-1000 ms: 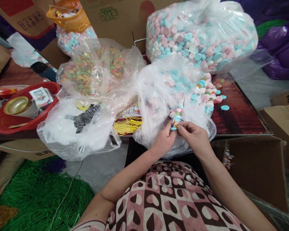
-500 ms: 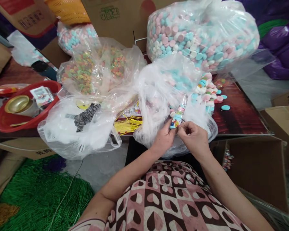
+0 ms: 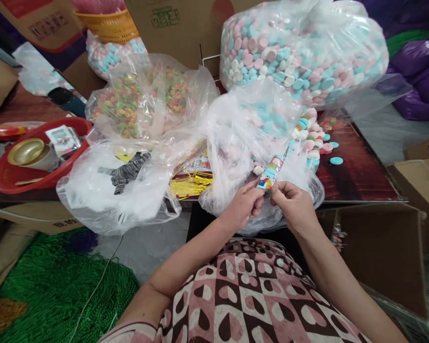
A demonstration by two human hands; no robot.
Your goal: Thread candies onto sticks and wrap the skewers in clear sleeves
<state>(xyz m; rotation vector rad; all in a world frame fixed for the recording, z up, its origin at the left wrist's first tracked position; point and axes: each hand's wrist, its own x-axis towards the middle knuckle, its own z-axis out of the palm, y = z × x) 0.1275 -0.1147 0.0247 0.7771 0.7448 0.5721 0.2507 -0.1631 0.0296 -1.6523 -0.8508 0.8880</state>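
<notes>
both forearms reach forward over the patterned lap, wrists nearly meeting at the near edge of the worktop [image 3: 357, 178]. the left hand [image 3: 243, 207] pinches the lower end of a slim candy packet [image 3: 270, 174], and the right hand [image 3: 296, 206] grips it from the other side, fingers curled. to do this well, i judge, keep the packet tilted up so nothing spills. beyond lie loose candies [image 3: 316, 140], then a big bag of candies [image 3: 300, 50].
</notes>
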